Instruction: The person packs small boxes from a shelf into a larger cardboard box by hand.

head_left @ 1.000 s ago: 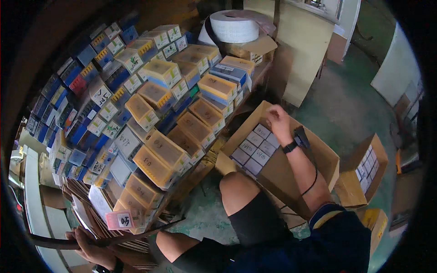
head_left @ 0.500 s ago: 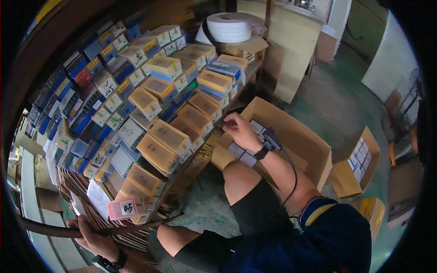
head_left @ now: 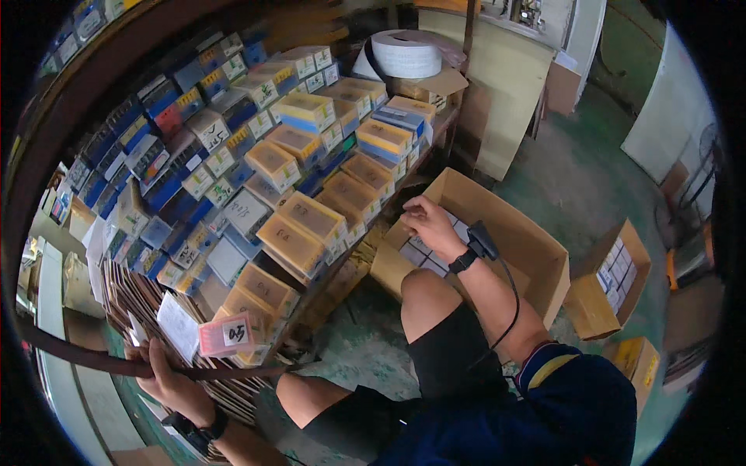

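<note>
Left hand: one, at 8 o'clock from the middle of the view; left hand (head_left: 177,384) was closed around a dark brown rail (head_left: 87,358).
Right hand: one, just off centre toward 3 o'clock; right hand (head_left: 429,227) hung over the near-left side of a large carton (head_left: 507,216), fingers curled; could not tell whether anything was pinched in them.
Wrists: two dark bands, one each; the right wristband (head_left: 464,261) sat beside one black device (head_left: 482,240) with one cable.
Large carton: one, at 3 o'clock, open-topped; at least three small white packs (head_left: 413,254) lay inside, others hidden by the hand.
Knees: two, bare, at 5 and 7 o'clock.
Other cartons: two; a smaller carton (head_left: 588,308) between 3 and 4 o'clock, open, white packs in rows, too small to count; a third carton (head_left: 636,365) at 4.
Pink box: one pink box (head_left: 213,340), at 8 o'clock, just beyond the rail.
Plastic boxes: dozens, 9 to 12 o'clock; at least ten amber-lidded boxes (head_left: 312,216) among them.
Cardboard sheets: many cardboard sheets (head_left: 127,289), at 8 to 9.
White roll: one white roll (head_left: 404,56), at 12.
</note>
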`<state>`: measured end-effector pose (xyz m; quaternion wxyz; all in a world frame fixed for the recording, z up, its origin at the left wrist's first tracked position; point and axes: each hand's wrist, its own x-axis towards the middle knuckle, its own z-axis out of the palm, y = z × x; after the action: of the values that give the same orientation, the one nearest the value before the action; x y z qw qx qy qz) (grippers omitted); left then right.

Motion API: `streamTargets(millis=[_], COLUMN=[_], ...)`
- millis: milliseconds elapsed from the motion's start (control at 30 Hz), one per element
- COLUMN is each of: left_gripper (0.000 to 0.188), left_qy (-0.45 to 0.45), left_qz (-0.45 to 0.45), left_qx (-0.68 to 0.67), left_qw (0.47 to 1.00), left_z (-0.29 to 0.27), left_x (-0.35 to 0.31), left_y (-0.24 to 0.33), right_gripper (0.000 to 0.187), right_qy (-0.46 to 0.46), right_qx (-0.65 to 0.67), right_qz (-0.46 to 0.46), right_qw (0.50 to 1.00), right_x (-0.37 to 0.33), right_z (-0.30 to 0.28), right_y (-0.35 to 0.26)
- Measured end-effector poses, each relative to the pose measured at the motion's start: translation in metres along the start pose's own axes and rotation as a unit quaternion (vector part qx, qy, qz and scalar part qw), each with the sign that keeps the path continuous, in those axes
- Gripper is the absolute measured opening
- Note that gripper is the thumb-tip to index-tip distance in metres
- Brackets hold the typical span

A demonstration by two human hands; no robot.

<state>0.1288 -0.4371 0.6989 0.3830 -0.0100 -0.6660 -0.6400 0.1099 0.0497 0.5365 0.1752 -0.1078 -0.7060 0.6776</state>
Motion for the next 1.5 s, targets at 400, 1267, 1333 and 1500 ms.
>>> streamTargets(millis=[400,1267,1333,1500], left_gripper=[0.026,0.022,0.021,0.017], left_qy=[-0.028,-0.029,-0.036,0.005], left_qz=[0.016,0.01,0.009,0.021], left_qx=[-0.065,-0.063,-0.093,-0.034], left_qw=[0.997,0.998,0.995,0.999], left_z=[0.009,0.006,0.025,-0.024], left_x=[-0.002,-0.002,-0.004,0.0], left_y=[0.007,0.008,0.006,-0.003], right_gripper=[0.011,0.039,0.065,0.077], right_qy=[-0.118,0.011,-0.01,-0.206], right_qx=[-0.17,-0.603,-0.619,-0.549], right_qz=[-0.277,-0.332,-0.265,-0.24], right_qw=[0.938,0.725,0.739,0.774], right_x=[0.011,0.051,0.093,0.05], right_z=[0.117,0.323,0.318,0.34], right_y=[-0.121,-0.086,-0.074,-0.085])
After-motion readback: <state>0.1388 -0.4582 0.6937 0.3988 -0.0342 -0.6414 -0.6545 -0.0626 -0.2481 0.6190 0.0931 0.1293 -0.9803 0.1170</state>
